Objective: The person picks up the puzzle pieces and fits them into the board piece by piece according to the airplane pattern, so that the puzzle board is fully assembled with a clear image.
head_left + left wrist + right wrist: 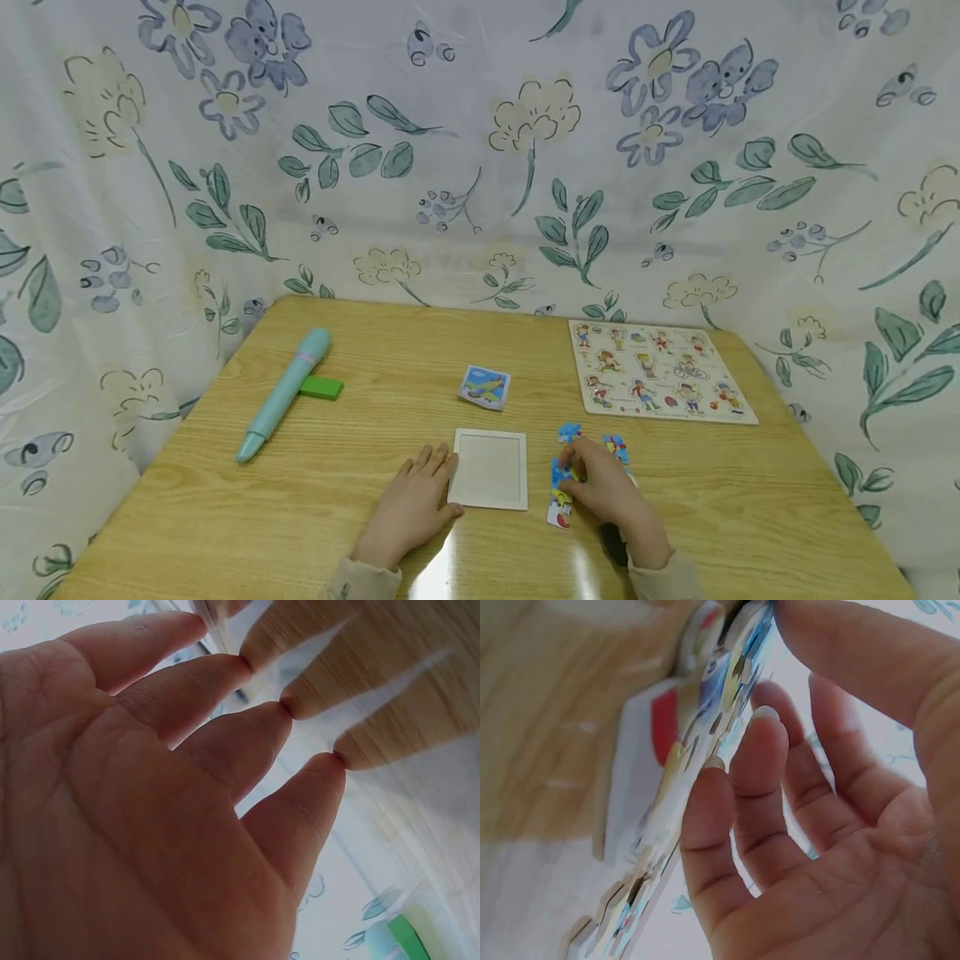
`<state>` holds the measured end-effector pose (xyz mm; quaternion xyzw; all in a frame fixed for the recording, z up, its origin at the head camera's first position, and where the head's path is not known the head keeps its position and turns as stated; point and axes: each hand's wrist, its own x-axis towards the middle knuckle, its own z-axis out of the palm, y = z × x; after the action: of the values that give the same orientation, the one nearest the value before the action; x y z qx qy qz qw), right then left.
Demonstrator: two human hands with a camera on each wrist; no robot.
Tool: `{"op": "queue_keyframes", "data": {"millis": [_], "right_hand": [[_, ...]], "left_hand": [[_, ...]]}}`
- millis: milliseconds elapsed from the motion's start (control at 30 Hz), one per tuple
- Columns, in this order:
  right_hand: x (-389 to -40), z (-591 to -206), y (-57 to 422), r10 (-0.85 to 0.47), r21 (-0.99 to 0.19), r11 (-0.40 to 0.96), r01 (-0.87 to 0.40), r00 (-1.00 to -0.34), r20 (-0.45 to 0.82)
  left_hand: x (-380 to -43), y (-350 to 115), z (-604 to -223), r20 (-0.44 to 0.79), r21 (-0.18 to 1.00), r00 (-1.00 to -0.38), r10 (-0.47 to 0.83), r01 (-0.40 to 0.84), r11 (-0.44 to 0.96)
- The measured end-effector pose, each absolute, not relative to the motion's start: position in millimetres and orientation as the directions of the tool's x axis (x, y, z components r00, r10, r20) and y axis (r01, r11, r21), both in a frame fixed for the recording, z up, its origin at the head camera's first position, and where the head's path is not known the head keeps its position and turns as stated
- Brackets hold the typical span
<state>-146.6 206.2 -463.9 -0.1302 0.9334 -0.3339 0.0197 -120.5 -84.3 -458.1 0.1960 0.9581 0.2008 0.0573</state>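
My left hand [412, 510] rests on the wooden table, fingers spread, beside the left edge of a square cream puzzle tray [489, 505]; fingertips and thumb are at its rim. In the left wrist view the fingertips [315, 776] press on the table. My right hand [606, 487] is over a cluster of colourful jigsaw pieces [559, 510], fingers loosely bent, the thumb and index finger apart. The right wrist view shows the pieces [671, 742] edge-on near the fingers, with the thumb tip close to a blue part. The hand hides some pieces.
A small airplane picture card [484, 387] lies beyond the tray. At the back right is a board with children's figures [660, 371]. A teal pen-shaped object [285, 396] and a green block [322, 387] lie at left. A floral curtain [465, 167] hangs behind.
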Motion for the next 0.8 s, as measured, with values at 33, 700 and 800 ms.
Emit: {"op": "queue_keyframes", "data": {"millis": [33, 700, 800], "right_hand": [[-146.0, -463.7, 204.9, -0.245, -0.628, 0.746, -0.221, -0.968, 0.050], [-160.4, -465.5, 218.5, -0.248, -0.753, 0.643, -0.138, -0.968, -0.034], [-164.9, -463.4, 219.0, -0.228, -0.758, 0.640, -0.121, -0.973, -0.037]], "left_hand": [[-120.7, -84.4, -458.7, -0.032, 0.403, -0.916, 0.400, 0.354, 0.844], [-121.1, -85.2, -459.2, -0.047, 0.404, -0.915, 0.401, 0.349, 0.845], [-120.1, -85.4, -458.7, -0.041, 0.403, -0.913, 0.407, 0.357, 0.843]]}}
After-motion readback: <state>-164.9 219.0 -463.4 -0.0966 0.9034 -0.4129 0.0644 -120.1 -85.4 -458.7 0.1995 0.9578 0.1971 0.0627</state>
